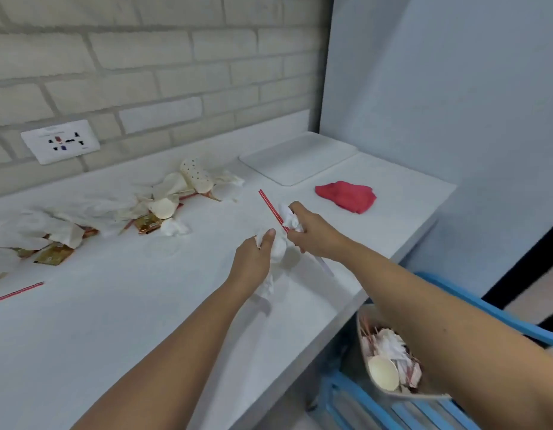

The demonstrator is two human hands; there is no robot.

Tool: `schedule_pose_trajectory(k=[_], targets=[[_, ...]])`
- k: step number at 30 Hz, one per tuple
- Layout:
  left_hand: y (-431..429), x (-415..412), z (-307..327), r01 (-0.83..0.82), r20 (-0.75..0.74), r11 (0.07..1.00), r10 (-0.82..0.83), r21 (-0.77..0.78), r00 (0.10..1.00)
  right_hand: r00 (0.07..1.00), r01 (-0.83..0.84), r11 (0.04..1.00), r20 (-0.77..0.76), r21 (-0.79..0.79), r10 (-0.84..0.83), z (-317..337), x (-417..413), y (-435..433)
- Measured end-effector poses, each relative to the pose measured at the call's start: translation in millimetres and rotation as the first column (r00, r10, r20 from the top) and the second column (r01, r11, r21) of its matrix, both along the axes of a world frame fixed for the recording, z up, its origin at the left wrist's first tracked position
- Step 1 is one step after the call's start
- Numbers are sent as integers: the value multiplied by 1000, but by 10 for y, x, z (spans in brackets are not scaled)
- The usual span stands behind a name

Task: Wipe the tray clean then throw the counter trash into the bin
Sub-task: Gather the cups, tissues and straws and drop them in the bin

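counter [120,305]: smooth matt white | rag [346,196]: red cloth | tissue [276,248]: crumpled paper

Bright, even, soft light; faint shadows, slight overall blur, wide-angle bending at edges.

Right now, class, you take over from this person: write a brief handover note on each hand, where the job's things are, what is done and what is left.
Left hand grips a crumpled white tissue.
Right hand holds a red-and-white striped straw with a second white tissue wad.
Flat white tray sits at the back right of the counter and looks clean; the crumpled red cloth lies beside it.
Done: wiping, apparently; the bin below the counter already holds trash.
Left: bin what is held, then the pile of tissues, paper cups and brown sachets, and the other striped straw far left.
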State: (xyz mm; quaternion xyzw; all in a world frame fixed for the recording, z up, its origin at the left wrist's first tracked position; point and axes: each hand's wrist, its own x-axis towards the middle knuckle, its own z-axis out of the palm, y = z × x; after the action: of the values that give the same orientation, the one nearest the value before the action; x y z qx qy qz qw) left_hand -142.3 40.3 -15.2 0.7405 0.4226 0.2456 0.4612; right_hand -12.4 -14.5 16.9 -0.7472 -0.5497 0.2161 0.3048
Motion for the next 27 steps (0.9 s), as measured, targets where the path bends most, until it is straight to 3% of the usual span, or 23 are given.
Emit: schedule_pose_trajectory(k=[9,14,17,21,23,27], targets=[[-1233,1444,-240,322,-7,941,-324,-104,946,947,314,945,-101,92,-305,-339,1270,-1371],[-1634,1921,-566,346,-84,925,-361,-156,929,897,427,898,-176,106,-405,-732,1561,-1917],[-1680,2129,-869,304,-163,907,-360,-293,918,865,474,879,-162,-48,-475,-1136,1699,-2137],[-1621,2297,-1354,104,-336,836,-326,-539,883,877,402,845,-117,-353,-466,-1681,1746,-2317],[-1611,2314,-1571,35,-353,811,-293,-584,889,886,368,792,-73,-488,-457,-1917,1760,-2351],[-1609,2290,-1774,-80,-313,730,-189,-678,931,874,369,736,-59,-568,-483,-2228,1781,-2307]])
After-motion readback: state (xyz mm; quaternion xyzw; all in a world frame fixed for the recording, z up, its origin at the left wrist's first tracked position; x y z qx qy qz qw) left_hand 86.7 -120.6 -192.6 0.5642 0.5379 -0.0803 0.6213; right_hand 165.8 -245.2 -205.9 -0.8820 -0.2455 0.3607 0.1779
